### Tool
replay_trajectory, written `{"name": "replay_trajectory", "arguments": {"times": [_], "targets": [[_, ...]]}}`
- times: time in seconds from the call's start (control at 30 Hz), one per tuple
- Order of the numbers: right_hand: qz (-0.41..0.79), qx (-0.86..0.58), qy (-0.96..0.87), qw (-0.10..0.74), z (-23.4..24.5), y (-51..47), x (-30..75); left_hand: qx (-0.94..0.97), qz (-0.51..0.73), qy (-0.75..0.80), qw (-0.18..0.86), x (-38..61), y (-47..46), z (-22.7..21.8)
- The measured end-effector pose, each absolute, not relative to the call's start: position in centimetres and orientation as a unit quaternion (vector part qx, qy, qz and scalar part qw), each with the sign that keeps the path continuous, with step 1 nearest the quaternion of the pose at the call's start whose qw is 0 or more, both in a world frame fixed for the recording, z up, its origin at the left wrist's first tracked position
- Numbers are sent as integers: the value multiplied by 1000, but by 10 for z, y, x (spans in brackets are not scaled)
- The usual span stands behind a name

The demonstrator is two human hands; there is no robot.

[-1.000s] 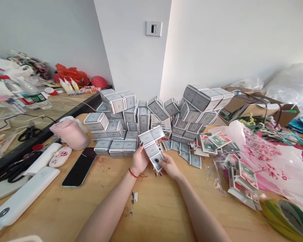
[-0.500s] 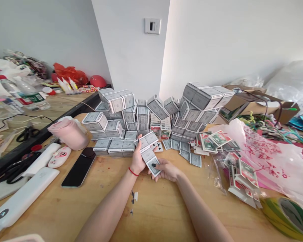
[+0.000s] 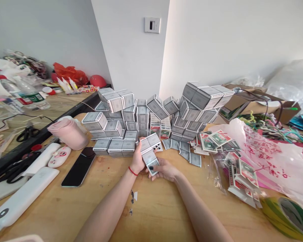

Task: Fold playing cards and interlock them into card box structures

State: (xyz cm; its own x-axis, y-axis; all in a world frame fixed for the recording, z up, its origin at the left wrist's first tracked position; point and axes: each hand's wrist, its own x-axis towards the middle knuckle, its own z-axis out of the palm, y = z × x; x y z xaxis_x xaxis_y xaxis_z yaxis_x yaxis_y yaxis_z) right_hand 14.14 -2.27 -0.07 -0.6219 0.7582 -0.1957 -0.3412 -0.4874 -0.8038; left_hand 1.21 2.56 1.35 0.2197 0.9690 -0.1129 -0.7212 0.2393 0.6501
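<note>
Between my hands is a set of folded playing cards (image 3: 148, 156), grey patterned backs up, joined in a bent strip. My left hand (image 3: 138, 158) grips its left side, thumb on top. With fingers beneath and a dark-nailed thumb on the lower card, my right hand (image 3: 164, 169) pinches the near end. A face-up playing card (image 3: 157, 147) with black pips shows just behind the strip. Farther back, many card blocks (image 3: 121, 146) are stacked in stepped piles. A few folded cards (image 3: 184, 149) lie on the table right of the strip.
Left of my arms lie a phone (image 3: 78, 167), a pink cloth roll (image 3: 68, 132) and a white power bank (image 3: 25, 196). On the right are card boxes (image 3: 244, 181), a printed plastic bag (image 3: 259, 151) and yellow-green tape (image 3: 285, 215). A wall (image 3: 131, 50) stands behind.
The strip of cards has tipped slightly, its far end now lower and turned a little. Both hands keep their hold and have shifted only slightly.
</note>
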Motion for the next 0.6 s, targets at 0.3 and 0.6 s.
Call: {"name": "replay_trajectory", "arguments": {"times": [0.3,0.6], "targets": [[805,-277,-386,354,-1,-25,136,236,563,304,731,16,25,15],[804,-285,-371,368,-9,-23,133,225,524,333,751,15,23,15]]}}
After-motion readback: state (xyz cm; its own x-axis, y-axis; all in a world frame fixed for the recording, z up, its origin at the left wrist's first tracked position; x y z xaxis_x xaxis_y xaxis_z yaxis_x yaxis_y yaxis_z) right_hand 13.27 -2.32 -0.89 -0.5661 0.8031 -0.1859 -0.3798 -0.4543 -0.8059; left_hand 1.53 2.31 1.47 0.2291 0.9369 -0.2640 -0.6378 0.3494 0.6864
